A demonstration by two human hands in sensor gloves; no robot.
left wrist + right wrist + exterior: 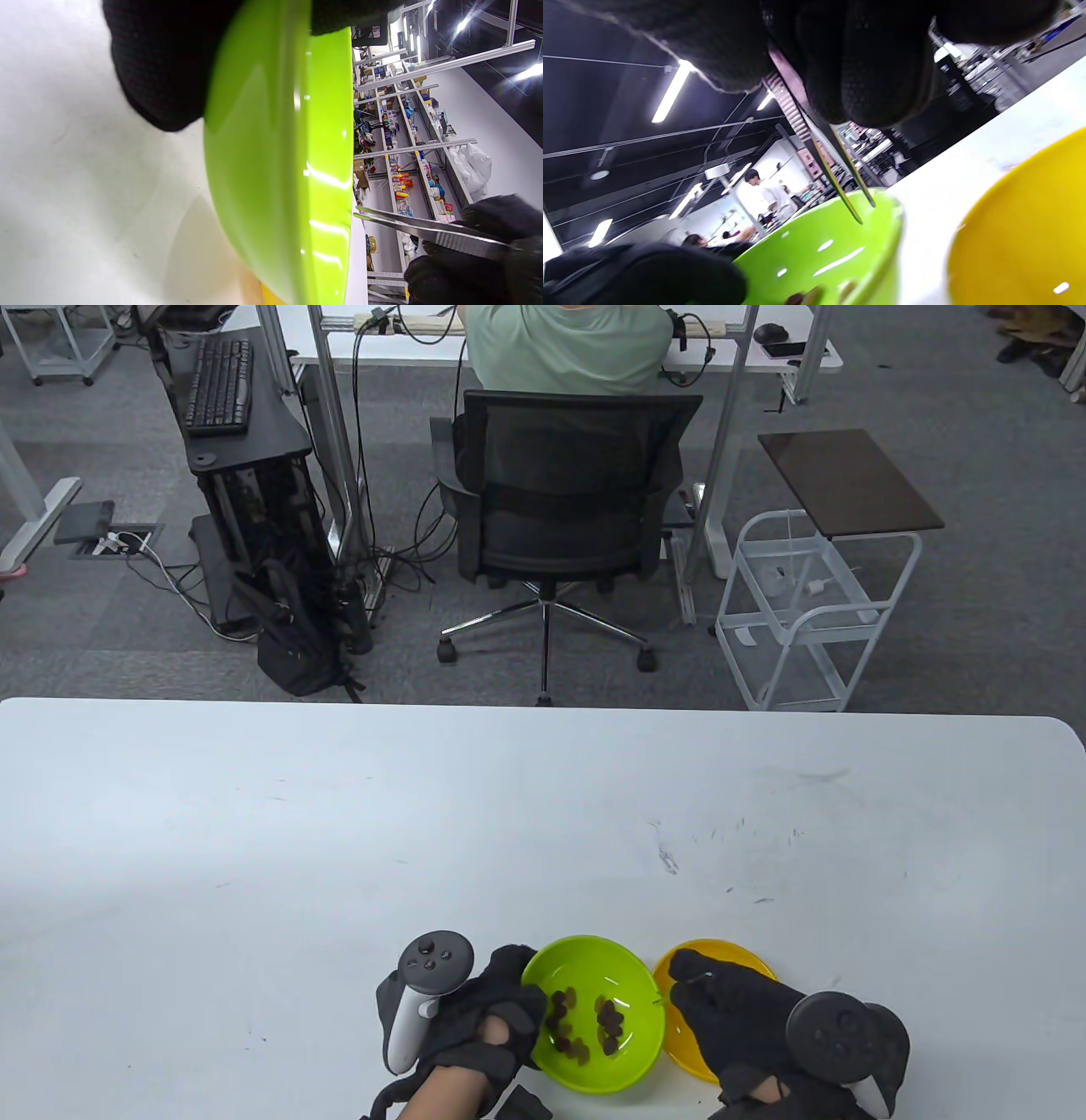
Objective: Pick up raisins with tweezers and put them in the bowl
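A green bowl (594,976) near the table's front edge holds several dark raisins (585,1022). My left hand (517,993) grips the bowl's left rim; the left wrist view shows the bowl's outer wall (271,161) with gloved fingers (165,63) on it. My right hand (691,984) pinches metal tweezers (840,186), also seen in the left wrist view (424,231). Their tips stand slightly apart with nothing between them, just over the bowl's right rim (882,207). A yellow dish (738,954) lies right of the bowl, mostly under my right hand.
The white table (339,857) stretches far beyond and to the left of the bowls. The yellow dish's wall (1022,237) sits close beside the green bowl. An office chair (560,500) and a white cart (806,611) stand behind the table's far edge.
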